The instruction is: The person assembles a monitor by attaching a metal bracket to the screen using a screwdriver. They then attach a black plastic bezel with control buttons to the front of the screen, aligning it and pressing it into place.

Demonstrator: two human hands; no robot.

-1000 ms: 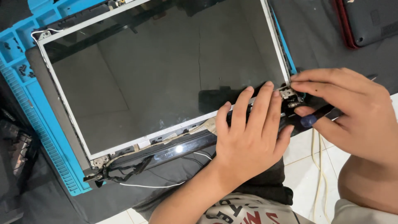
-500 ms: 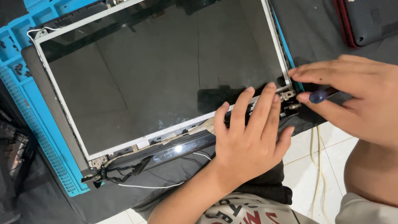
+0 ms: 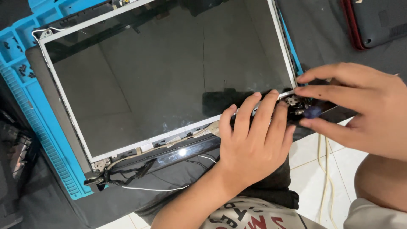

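Observation:
A bare laptop screen panel (image 3: 161,80) with a thin metal frame lies on a blue work mat (image 3: 25,106). My left hand (image 3: 254,144) rests flat on the panel's lower right edge, its fingers pressing the frame near the hinge (image 3: 292,101). My right hand (image 3: 360,110) pinches a small screwdriver with a blue handle (image 3: 311,112), its tip at the hinge corner. A glossy black bezel strip (image 3: 178,154) runs along the panel's bottom edge, with loose wires (image 3: 127,174) trailing at the lower left hinge.
A dark laptop base with a red rim (image 3: 377,21) lies at the top right on dark cloth. White floor tiles (image 3: 313,169) and a pale cable (image 3: 324,157) show at the lower right. My knee (image 3: 381,186) is at the right edge.
My right hand has shifted slightly up and left at the hinge corner, with the screwdriver still in its fingers. My left hand stays on the panel's edge.

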